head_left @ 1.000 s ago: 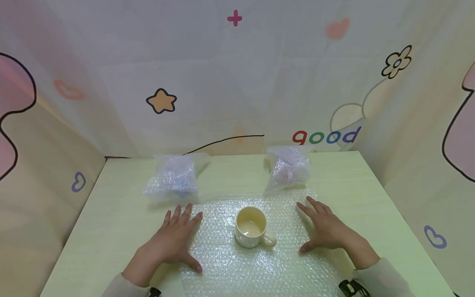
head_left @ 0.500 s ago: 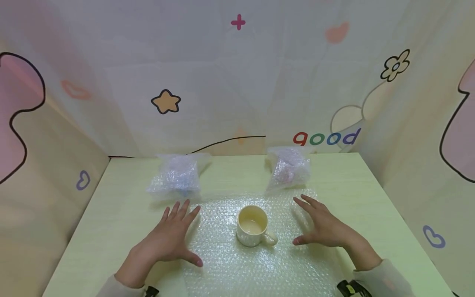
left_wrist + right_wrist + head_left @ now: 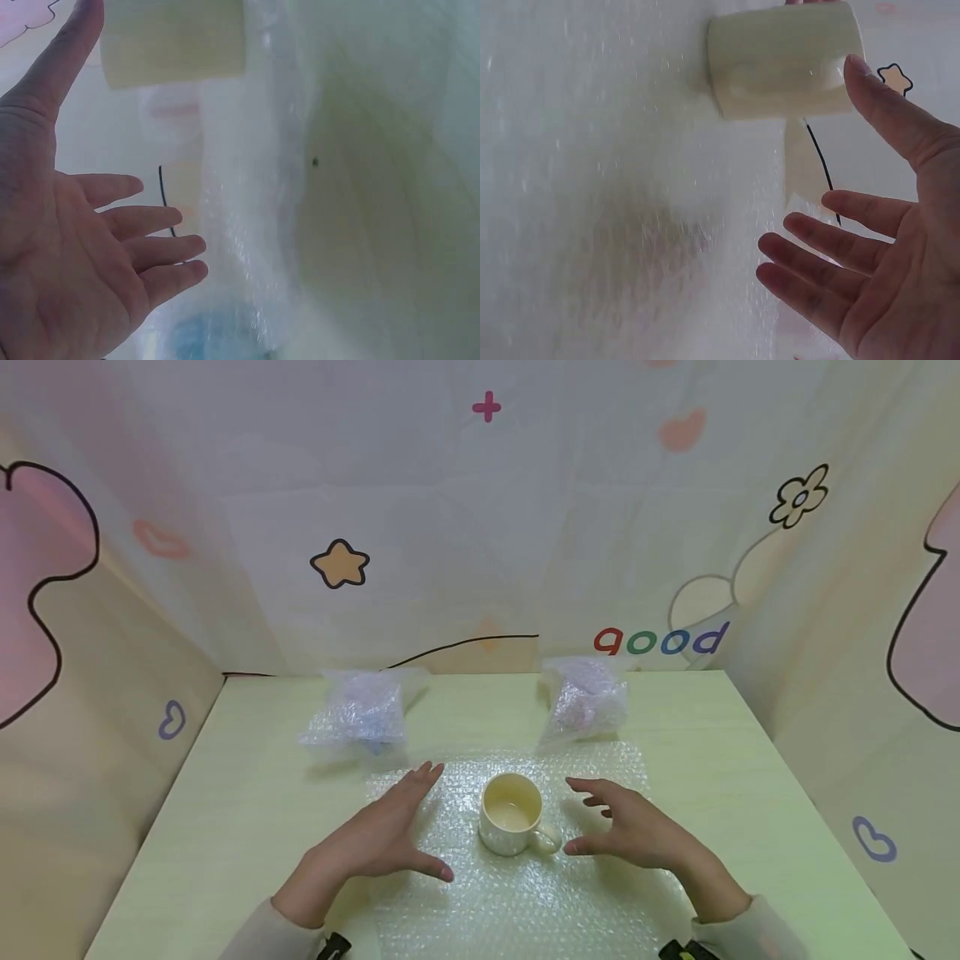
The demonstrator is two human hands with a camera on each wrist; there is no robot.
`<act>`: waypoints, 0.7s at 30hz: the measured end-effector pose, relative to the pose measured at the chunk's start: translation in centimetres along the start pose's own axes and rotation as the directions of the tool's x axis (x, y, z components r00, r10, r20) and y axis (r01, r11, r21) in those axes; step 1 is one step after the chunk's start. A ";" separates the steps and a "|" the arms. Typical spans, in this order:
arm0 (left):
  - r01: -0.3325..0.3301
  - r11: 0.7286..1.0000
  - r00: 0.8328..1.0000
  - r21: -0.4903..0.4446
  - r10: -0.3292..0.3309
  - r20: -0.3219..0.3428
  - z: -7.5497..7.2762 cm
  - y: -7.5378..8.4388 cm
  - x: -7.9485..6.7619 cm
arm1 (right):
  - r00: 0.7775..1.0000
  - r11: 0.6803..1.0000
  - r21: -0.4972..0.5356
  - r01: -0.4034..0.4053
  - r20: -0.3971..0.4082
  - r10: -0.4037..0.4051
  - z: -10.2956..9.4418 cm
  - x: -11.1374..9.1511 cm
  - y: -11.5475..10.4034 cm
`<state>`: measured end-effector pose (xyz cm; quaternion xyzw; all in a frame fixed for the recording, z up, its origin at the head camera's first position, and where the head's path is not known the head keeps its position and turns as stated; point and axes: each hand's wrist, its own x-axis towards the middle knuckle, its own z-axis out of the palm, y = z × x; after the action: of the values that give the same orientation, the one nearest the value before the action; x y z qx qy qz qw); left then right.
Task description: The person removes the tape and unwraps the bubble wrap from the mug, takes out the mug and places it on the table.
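A pale yellow mug point(image 3: 504, 835) stands upright on a flat sheet of bubble wrap point(image 3: 517, 910), its handle turned to the right. On the mug's left, my left hand point(image 3: 378, 835) hovers over the sheet with fingers extended and thumb spread, holding nothing. My right hand point(image 3: 637, 827) is on the other side, thumb tip close to the mug handle, fingers slightly bent and apart from the mug. Both wrist views show part of the mug, the mug side point(image 3: 176, 41) above the left fingers and the mug wall point(image 3: 780, 64) beside the right thumb.
Two bubble-wrapped bundles stand at the back of the pale table point(image 3: 750, 793): a left bundle point(image 3: 363, 706) with a bluish tint low down, and a right bundle point(image 3: 588, 697) with a pinkish one. A printed curtain point(image 3: 450, 527) encloses the table's back and sides.
Both hands have lifted from the sides of the sheet and moved inward toward the mug. The mug and the wrapped bundles stay in place; the head view has shifted slightly.
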<state>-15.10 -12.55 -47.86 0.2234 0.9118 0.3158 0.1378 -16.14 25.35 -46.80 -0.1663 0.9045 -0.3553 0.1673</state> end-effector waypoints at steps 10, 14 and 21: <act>-0.028 0.995 0.999 -0.100 0.030 0.016 2.2 1.1 3.5 | 1.000 0.988 0.157 0.005 -0.017 -0.002 1.8 0.5 -0.8; -0.040 0.989 0.998 -0.143 0.045 0.032 2.8 1.7 4.3 | 1.000 0.977 0.214 0.025 -0.015 -0.022 2.3 0.4 -0.8; -0.052 0.982 0.998 -0.183 0.056 0.017 3.6 2.3 5.1 | 0.998 0.971 0.228 0.070 -0.022 -0.066 3.2 0.5 -0.9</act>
<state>-17.39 -6.57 -49.67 0.2379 0.8710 0.3994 0.1590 -15.11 22.64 -48.48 -0.1741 0.8526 -0.4637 0.1664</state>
